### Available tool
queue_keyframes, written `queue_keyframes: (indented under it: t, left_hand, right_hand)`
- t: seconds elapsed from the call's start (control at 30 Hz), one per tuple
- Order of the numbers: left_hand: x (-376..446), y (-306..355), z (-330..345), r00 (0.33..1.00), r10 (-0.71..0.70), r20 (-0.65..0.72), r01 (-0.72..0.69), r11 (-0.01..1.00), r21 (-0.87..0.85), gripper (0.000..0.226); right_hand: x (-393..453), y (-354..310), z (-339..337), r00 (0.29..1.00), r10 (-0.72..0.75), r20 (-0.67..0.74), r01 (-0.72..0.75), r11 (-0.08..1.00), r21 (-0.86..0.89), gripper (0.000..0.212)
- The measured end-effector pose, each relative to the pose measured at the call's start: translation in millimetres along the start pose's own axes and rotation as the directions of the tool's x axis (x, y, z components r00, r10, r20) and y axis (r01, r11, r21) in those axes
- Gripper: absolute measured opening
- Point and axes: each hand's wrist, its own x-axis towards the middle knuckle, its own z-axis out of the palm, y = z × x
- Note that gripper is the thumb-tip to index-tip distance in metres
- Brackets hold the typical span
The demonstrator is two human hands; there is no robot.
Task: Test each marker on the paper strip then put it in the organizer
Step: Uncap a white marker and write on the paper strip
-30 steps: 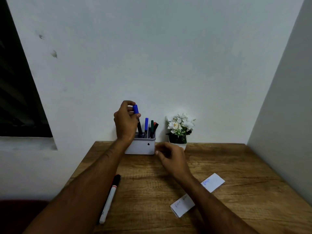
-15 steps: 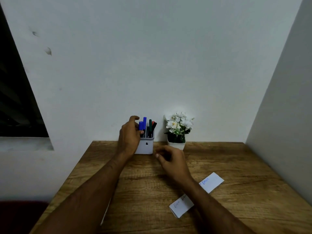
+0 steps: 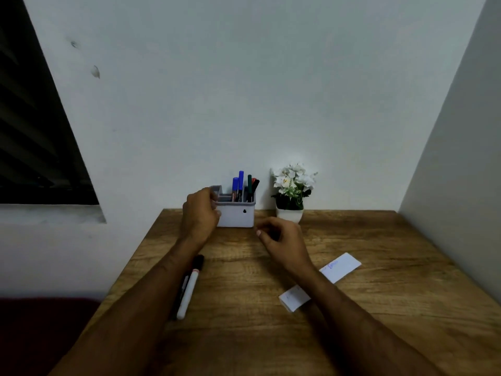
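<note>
A white organizer (image 3: 235, 217) stands at the back of the wooden table (image 3: 244, 335). Two blue markers (image 3: 235, 185), a green one (image 3: 249, 183) and a red and a black one stand in it. My left hand (image 3: 202, 210) is at the organizer's left front corner, fingers loosely curled and holding nothing. My right hand (image 3: 283, 240) hovers just right of the organizer, also loosely curled and holding nothing. A white marker with a black cap (image 3: 189, 290) lies beside my left forearm. The paper strip (image 3: 341, 267) lies on the right, its middle hidden by my right forearm.
A small white pot of white flowers (image 3: 291, 191) stands to the right of the organizer against the back wall. A side wall closes off the table's right edge. On the left, the table edge drops away below a dark window.
My left hand lowered the blue marker into the organizer, let go of it and drew back to the organizer's left corner. My right hand has barely moved.
</note>
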Motion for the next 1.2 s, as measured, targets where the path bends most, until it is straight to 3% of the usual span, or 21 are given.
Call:
queue_keyframes:
  t: [0.1, 0.23, 0.4, 0.67, 0.8, 0.97, 1.13, 1.2]
  left_hand:
    - [-11, -9, -22, 0.968, -0.118, 0.221, 0.059, 0.965, 0.257, 0.019]
    - [-30, -6, -41, 0.918, -0.188, 0.350, 0.000, 0.881, 0.474, 0.026]
    - [-51, 3, -39, 0.916, -0.229, 0.330, 0.020, 0.847, 0.531, 0.043]
    - [-72, 22, -34, 0.905, -0.240, 0.350, -0.042, 0.770, 0.636, 0.034]
    - [-74, 24, -28, 0.907, -0.207, 0.367, -0.072, 0.782, 0.619, 0.022]
    - [-71, 35, -30, 0.891, -0.256, 0.374, -0.001, 0.824, 0.566, 0.023]
    - [-56, 49, -32, 0.868, -0.258, 0.424, 0.094, 0.924, 0.370, 0.022]
    - [-52, 57, -33, 0.855, -0.264, 0.446, 0.184, 0.959, 0.215, 0.015]
  right_hand:
    - [-8, -6, 2, 1.000, -0.009, 0.009, 0.009, 1.000, 0.003, 0.020]
    - [-18, -14, 5, 1.000, -0.031, -0.001, 0.031, 0.999, 0.011, 0.018]
    - [-27, -19, 6, 1.000, -0.015, 0.008, 0.015, 0.999, 0.034, 0.017]
    - [-38, -21, -3, 0.999, 0.022, 0.027, -0.024, 0.999, 0.041, 0.018]
    - [-41, -21, -6, 0.999, 0.034, 0.034, -0.035, 0.998, 0.043, 0.018]
    - [-41, -20, -8, 0.998, 0.041, 0.038, -0.043, 0.998, 0.043, 0.019]
    - [-39, -21, -7, 0.998, 0.057, 0.022, -0.058, 0.997, 0.048, 0.017]
    - [-39, -21, -7, 0.997, 0.068, 0.021, -0.069, 0.995, 0.069, 0.014]
